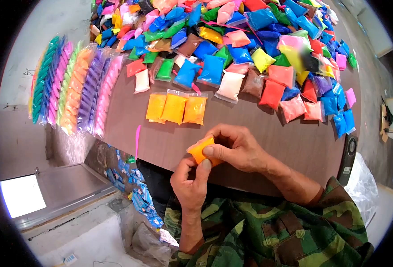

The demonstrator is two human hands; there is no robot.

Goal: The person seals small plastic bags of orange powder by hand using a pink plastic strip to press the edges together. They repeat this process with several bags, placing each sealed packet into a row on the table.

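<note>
Both my hands hold one small orange packet [198,152] above the front of the table. My left hand [189,186] pinches its lower edge between thumb and fingers. My right hand [237,147] grips it from the right, thumb flat across its face. The packet looks soft, in clear film. Just beyond it, three yellow-orange packets [174,108] lie side by side in a row, slightly overlapping. Left of my hands, a thin pink plastic strip [137,141] lies at the table edge.
A large heap of multicoloured packets [212,70] covers the far side of the brown table [245,116]. Bagged twisted coloured sticks [78,84] line the left edge. A black device [348,153] sits at the right corner. Blue wrappers [143,200] litter the floor below.
</note>
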